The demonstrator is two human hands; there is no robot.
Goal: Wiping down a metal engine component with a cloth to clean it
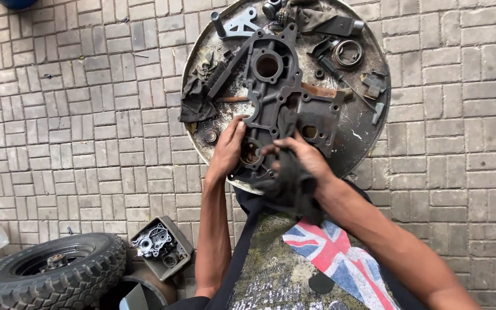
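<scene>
The left hand (227,150) presses flat, fingers spread wide, on the near left edge of a dark cast engine cover (282,103), which lies across a round, rusty metal tray (363,132) on the brick paving (76,126) just beyond both hands. The right hand (304,156) is closed around a dark rag (294,186), bunched at the fingertips and pushed against the cover's near end, beside a round bearing seat (252,153) between the two hands. To do this wiping well, I judge that the left palm should keep the casting from rocking on the tray while the rag is worked in short strokes into the recesses and around the bores, with a fresh fold turned out as grime loads up. Beyond the hands, at the tray's far side, lie a light metal bracket (239,24), a ring-shaped part (348,53) and small loose pieces; another dark cloth (197,99) sits beyond the left hand. Well to the left and nearer the body are a knobby tyre (47,275) and a small grey housing (162,247).
</scene>
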